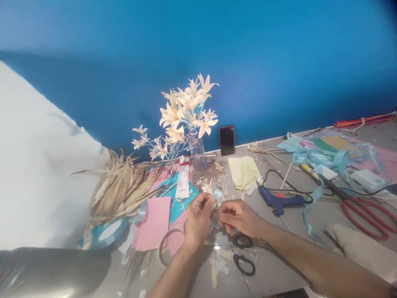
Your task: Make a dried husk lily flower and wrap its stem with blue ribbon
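My left hand (198,218) is closed in a pinch just left of the middle. A small cream flower (207,188) shows right above its fingertips, and its stem seems to run down between them. My right hand (240,216) faces it with thumb and fingers pressed together; what they grip is too small to make out. A bit of light blue ribbon (218,193) shows between the hands. Below them on the table lie black-handled scissors (244,264). Behind stands a clear vase (197,151) with several cream flowers (189,101) on blue stems.
Dried husks (116,188), pink paper (152,221) and a blue ribbon roll (110,234) lie left. A phone (227,140) leans against the wall. Right are yellow paper (245,171), a blue glue gun (276,199) with cord, and red-handled scissors (364,217). Scraps litter the table.
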Motion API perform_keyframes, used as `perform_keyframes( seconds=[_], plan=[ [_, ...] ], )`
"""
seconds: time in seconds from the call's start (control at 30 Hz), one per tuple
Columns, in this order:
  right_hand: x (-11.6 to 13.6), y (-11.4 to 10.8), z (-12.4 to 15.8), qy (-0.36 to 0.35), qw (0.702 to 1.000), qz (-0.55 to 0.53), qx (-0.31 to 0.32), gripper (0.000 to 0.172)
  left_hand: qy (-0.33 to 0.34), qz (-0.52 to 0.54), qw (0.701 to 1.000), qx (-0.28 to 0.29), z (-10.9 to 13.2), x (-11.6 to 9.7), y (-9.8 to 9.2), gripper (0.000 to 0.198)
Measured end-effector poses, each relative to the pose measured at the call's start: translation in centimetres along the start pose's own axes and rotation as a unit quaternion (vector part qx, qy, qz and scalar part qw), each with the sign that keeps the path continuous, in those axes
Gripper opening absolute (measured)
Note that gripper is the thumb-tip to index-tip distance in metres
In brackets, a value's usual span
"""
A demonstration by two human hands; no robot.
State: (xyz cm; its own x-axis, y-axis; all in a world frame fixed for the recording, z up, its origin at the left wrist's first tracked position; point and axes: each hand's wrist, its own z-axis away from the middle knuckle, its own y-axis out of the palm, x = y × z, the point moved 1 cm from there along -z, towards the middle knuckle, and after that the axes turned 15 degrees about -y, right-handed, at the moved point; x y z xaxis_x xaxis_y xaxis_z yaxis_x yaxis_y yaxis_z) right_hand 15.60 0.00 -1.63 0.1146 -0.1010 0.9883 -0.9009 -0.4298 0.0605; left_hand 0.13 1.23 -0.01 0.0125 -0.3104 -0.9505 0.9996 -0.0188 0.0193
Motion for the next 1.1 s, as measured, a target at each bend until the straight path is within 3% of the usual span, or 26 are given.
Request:
perform_keyframes(
  seconds=[0.2, 0.63, 0.87, 1.1],
  plan=[
    [-0.2, -0.1, 0.1, -0.009, 1.000, 0.001, 0.004, 0.030, 0.013, -0.018, 1.000, -0.019, 0.2, -0.1, 0.0, 0.023],
    [0.6, 0.3, 0.1, 0.019, 1.000, -0.002, 0.021, 0.027, 0.005, -0.105, 0.994, 0.012, 0.2, -1.1, -1.0, 0.028],
    [0.8, 0.5, 0.2, 0.028, 0.999, -0.001, 0.015, 0.028, 0.059, -0.139, 0.987, -0.054, 0.5, -1.2, -0.7, 0.021],
    [0.7, 0.5, 0.3, 0.034, 0.999, 0.000, 0.040, 0.032, 0.016, -0.162, 0.987, 0.000, 0.2, -1.4, -1.2, 0.026]
  ],
)
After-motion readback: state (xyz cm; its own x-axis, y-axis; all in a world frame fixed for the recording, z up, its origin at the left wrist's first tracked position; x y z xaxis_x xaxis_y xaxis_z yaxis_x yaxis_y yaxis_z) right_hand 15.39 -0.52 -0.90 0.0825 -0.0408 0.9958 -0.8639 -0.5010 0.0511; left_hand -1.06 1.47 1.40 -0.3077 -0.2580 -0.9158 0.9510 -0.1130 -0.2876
